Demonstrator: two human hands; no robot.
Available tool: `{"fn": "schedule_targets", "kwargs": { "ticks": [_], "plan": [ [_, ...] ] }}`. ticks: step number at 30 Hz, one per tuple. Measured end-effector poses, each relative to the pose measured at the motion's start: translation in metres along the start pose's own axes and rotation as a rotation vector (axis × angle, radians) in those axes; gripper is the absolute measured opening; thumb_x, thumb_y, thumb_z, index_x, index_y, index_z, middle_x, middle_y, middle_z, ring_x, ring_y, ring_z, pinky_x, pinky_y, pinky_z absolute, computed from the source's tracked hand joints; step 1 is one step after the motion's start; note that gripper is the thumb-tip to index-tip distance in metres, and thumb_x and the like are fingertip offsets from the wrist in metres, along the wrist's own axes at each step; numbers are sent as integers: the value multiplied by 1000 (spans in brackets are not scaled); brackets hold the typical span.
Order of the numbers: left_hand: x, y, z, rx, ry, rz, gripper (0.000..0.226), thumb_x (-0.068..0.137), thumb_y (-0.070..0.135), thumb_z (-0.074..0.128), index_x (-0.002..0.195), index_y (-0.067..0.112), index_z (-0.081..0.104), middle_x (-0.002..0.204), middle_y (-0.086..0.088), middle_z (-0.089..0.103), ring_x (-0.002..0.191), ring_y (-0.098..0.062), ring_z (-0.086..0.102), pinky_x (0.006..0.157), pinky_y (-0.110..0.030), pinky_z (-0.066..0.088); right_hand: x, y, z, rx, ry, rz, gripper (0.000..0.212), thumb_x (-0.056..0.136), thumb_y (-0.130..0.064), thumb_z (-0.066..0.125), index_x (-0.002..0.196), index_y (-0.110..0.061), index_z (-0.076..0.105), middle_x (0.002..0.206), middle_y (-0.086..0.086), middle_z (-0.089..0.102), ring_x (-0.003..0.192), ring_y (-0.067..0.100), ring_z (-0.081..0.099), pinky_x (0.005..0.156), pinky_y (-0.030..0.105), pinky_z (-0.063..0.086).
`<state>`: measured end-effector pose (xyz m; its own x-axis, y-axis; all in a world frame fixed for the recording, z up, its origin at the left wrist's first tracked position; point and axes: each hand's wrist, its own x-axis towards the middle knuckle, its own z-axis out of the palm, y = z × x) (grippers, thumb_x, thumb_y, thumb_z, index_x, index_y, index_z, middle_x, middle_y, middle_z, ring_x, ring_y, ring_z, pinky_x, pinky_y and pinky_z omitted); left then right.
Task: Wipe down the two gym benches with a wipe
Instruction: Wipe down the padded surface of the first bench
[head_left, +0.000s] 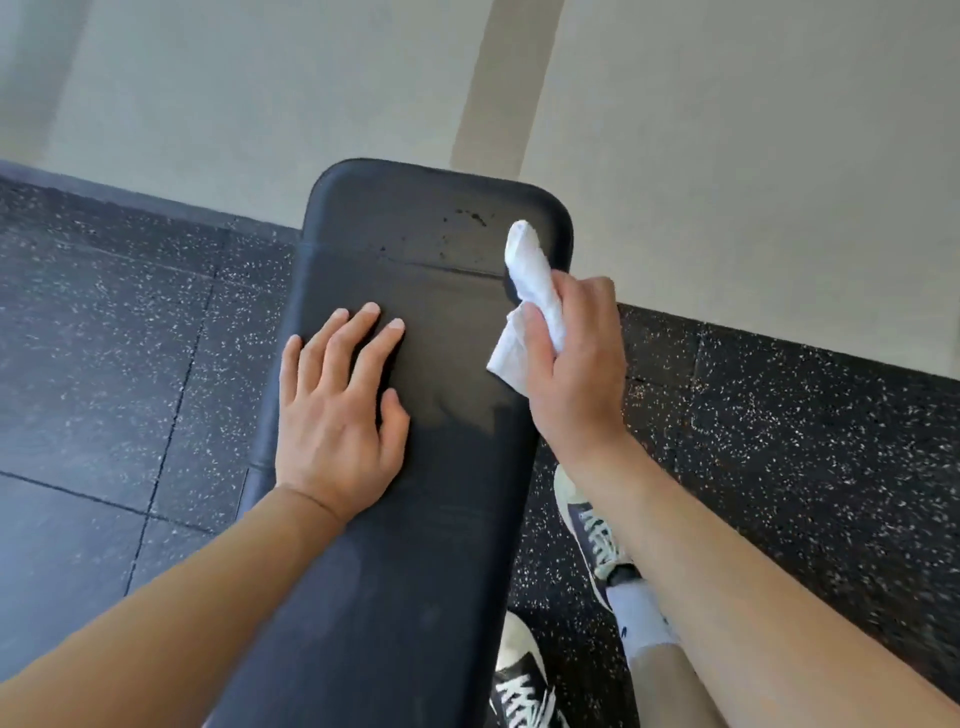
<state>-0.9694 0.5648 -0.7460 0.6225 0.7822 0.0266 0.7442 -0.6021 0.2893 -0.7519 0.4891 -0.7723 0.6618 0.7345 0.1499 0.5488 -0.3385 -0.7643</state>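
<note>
Nearest to me were both of my bare forearms, reaching forward over the long black padded gym bench (415, 519), which ran away from me toward a pale wall (727, 130). My left hand (337, 410) lay flat on the left part of the pad, its fingers straight and a little spread, the palm pressed on the vinyl and nothing held in it. My right hand (571, 358) was at the right edge of the bench, with its fingers curled round a crumpled white paper wipe (530, 291). One twisted end of the wipe stuck out past my knuckles toward the far rounded corner of the pad, and a flatter corner hung out under my thumb over the pad's right side. I could not tell whether the wipe's tip touched the pad.

A seam crossed the pad near its far end, and beyond it sat a scatter of small dark specks (467, 215), close to the wipe's tip. Parts of the pad looked dull and streaked.

Under the bench was black rubber tile flooring with white flecks (130, 322). Beside the bench on my right stood my two dark sneakers with white laces (597, 540), with a grey sock above the farther one.
</note>
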Motion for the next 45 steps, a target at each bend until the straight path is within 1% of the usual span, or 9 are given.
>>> {"fn": "schedule_targets", "kwargs": {
  "ticks": [4, 10, 15, 19, 21, 25, 30, 39, 45],
  "plan": [
    [0, 0, 1, 13, 0, -1, 60, 93, 26, 46, 153, 19, 49, 164, -5, 40, 153, -33, 34, 125, -60, 22, -70, -13, 10, 187, 82, 262, 21, 104, -28, 57, 123, -20, 53, 111, -9, 48, 100, 12, 54, 88, 26, 45],
    [0, 0, 4, 9, 7, 13, 60, 92, 24, 45, 151, 15, 50, 162, -9, 42, 152, -37, 35, 120, -65, 27, -153, -22, -2, 254, -22, 345, 20, 104, -38, 49, 123, -33, 43, 109, -9, 54, 100, 6, 56, 86, 13, 40],
    [1, 0, 4, 10, 18, 16, 60, 92, 24, 45, 151, 16, 49, 162, -8, 42, 152, -36, 35, 120, -65, 27, -76, -10, 3, 244, -23, 231, 23, 102, -32, 54, 119, -16, 51, 107, -5, 51, 93, 12, 52, 82, 22, 40],
    [0, -1, 6, 25, 13, 21, 60, 92, 25, 45, 151, 16, 50, 162, -7, 42, 152, -36, 35, 121, -64, 27, 9, 0, 11, 317, 77, 335, 24, 102, -31, 59, 116, -13, 52, 110, 1, 59, 98, 21, 57, 86, 40, 49],
    [0, -1, 5, 31, 12, 12, 60, 91, 25, 45, 151, 16, 50, 162, -8, 42, 152, -36, 36, 122, -63, 25, 13, 0, 12, 362, 96, 376, 24, 103, -31, 58, 118, -13, 51, 111, 2, 61, 99, 21, 59, 87, 42, 50],
    [1, 0, 4, 37, 9, 0, 61, 91, 26, 44, 150, 16, 51, 162, -8, 42, 152, -36, 35, 125, -60, 22, -59, -7, 4, 389, 60, 436, 11, 106, -33, 54, 114, -30, 48, 101, -10, 62, 93, 11, 61, 80, 31, 48],
    [0, -2, 6, 35, 22, 5, 61, 91, 26, 45, 151, 17, 50, 163, -7, 41, 152, -35, 34, 125, -60, 21, -137, -18, -9, 263, -64, 398, 21, 102, -46, 49, 120, -53, 41, 107, -20, 62, 98, 5, 64, 82, 12, 43],
    [-1, -4, 6, 29, -1, 3, 61, 91, 26, 45, 152, 18, 49, 164, -6, 40, 154, -33, 32, 126, -58, 20, 2, -15, 18, 136, 161, 290, 26, 98, -32, 60, 112, -10, 58, 105, -1, 60, 93, 16, 55, 79, 28, 44],
    [-1, -1, 5, 36, -1, -2, 60, 92, 26, 44, 151, 17, 51, 163, -6, 41, 153, -34, 34, 125, -60, 21, -59, -16, -10, 21, -111, -41, 18, 100, -21, 60, 111, -9, 62, 97, 5, 52, 87, 29, 51, 75, 46, 47]
  ]
}}
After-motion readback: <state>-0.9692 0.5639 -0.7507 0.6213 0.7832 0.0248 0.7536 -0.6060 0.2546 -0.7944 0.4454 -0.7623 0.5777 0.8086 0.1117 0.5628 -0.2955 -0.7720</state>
